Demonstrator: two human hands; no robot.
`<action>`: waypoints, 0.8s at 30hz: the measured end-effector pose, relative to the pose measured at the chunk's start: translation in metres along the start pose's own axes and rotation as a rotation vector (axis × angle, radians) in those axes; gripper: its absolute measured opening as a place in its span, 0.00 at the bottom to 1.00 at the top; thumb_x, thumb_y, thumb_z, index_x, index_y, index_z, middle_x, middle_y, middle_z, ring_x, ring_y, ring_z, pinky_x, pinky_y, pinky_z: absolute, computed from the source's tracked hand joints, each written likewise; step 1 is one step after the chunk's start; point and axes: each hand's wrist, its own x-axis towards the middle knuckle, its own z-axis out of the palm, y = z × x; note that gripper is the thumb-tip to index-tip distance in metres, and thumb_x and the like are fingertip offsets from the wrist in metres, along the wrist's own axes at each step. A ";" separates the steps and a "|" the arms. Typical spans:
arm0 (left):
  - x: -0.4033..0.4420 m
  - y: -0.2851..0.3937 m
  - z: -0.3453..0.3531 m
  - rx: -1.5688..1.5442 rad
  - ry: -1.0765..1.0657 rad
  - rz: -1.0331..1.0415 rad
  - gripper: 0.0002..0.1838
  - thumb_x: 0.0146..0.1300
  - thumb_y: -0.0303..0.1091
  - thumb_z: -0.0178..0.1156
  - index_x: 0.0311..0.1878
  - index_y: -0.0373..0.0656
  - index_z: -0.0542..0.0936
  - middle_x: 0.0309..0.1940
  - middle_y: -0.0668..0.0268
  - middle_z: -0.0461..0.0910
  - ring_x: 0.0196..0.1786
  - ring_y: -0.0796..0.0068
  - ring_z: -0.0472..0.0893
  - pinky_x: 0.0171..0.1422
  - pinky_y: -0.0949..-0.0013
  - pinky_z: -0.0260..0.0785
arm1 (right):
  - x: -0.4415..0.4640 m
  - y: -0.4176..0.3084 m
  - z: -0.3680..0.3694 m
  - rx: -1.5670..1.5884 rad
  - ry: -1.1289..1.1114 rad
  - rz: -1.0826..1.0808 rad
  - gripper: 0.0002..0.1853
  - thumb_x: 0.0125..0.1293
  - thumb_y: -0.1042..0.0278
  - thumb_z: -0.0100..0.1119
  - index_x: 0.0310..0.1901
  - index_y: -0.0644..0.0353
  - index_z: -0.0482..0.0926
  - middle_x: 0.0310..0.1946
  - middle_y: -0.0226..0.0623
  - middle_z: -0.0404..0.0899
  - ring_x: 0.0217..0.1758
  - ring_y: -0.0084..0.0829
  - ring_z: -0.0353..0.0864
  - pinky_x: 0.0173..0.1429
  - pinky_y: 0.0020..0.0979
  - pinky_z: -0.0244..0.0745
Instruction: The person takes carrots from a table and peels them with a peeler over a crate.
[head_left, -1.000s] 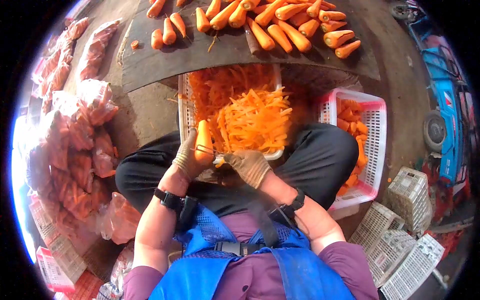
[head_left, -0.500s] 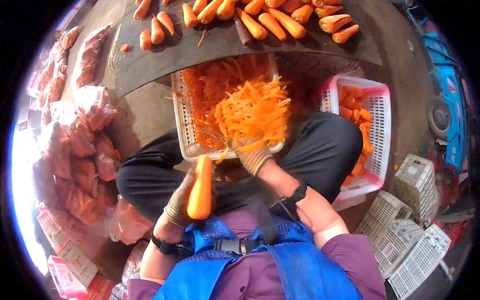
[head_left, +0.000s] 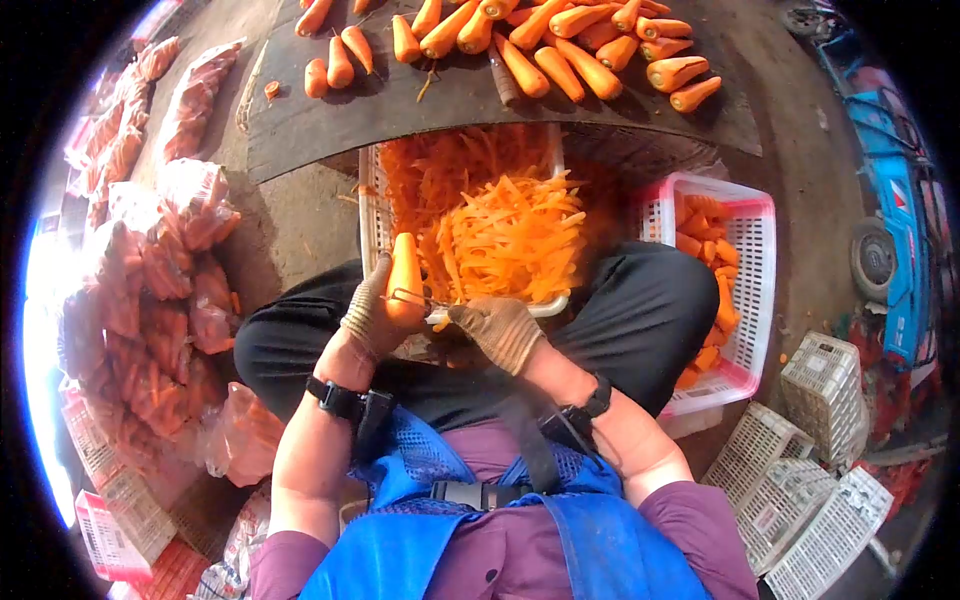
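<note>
My left hand [head_left: 372, 318], in a knitted work glove, grips an orange carrot [head_left: 405, 262] that points up and away from me. My right hand [head_left: 500, 330], gloved too, is closed on the handle of a thin metal peeler [head_left: 424, 300]. The peeler's head lies across the lower part of the carrot. Just beyond both hands is a white plastic basket [head_left: 373, 220] heaped with carrot peelings [head_left: 515, 235].
A dark board [head_left: 330, 125] ahead carries several carrots [head_left: 590, 70] and a brown stick-like object [head_left: 503, 78]. On the right, a pink-and-white basket [head_left: 755, 290] holds peeled carrots. Bagged carrots [head_left: 150, 330] pile up at left. White crates [head_left: 825, 385] and a blue vehicle [head_left: 890, 200] stand further right.
My left hand has raised the carrot forward towards the basket. My right hand has drawn back slightly from the peelings, and the peeler now meets the carrot.
</note>
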 end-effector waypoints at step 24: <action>0.005 -0.004 -0.020 -0.183 -0.150 -0.080 0.23 0.64 0.55 0.51 0.45 0.42 0.71 0.30 0.66 0.75 0.28 0.70 0.76 0.33 0.69 0.72 | -0.001 -0.021 -0.019 -0.028 0.024 0.038 0.34 0.65 0.35 0.36 0.28 0.60 0.80 0.17 0.42 0.77 0.23 0.38 0.79 0.28 0.36 0.71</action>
